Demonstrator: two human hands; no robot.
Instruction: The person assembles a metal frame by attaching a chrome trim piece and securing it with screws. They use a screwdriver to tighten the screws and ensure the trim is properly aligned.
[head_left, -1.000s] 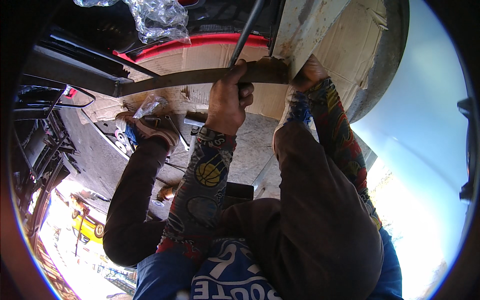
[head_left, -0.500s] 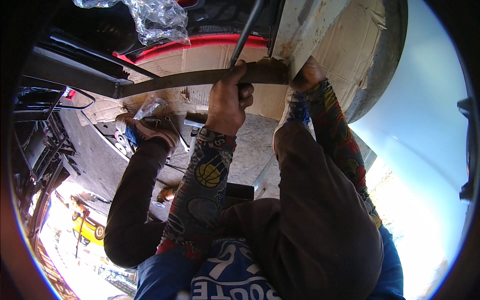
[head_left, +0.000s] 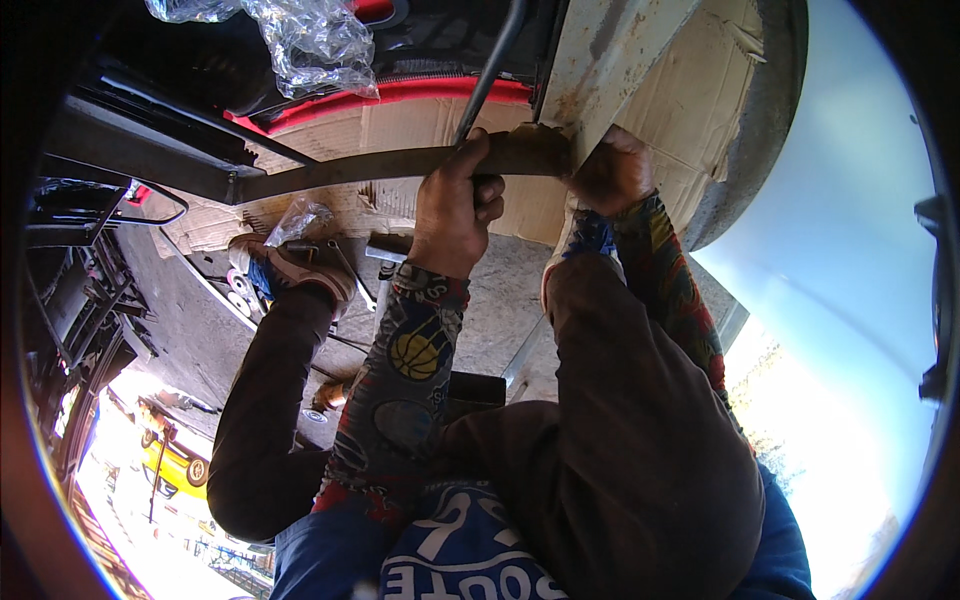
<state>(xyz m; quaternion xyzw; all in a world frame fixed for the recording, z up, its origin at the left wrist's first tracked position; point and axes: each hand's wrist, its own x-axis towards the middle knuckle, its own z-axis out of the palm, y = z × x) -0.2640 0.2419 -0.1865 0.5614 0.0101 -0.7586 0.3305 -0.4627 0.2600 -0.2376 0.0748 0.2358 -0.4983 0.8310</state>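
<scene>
My left hand is closed round a flat dark metal bar, its thumb lying up over the top edge. The bar runs from a dark metal frame at the left to a pale, rust-spotted steel beam. At the bar's right end, beside the beam's lower edge, my right hand is closed with curled fingers. What it holds, if anything, is hidden by the beam and the hand itself. A thin dark rod slants down behind the bar near my left hand.
Cardboard lies under the bar. A wrench, a hammer-like tool and several discs lie on the floor by my left shoe. Clear plastic wrap hangs at the top. A large pale curved surface stands at the right.
My right hand has shifted slightly toward me and shows more beside the beam's edge. The left hand keeps its grip on the bar in nearly the same place.
</scene>
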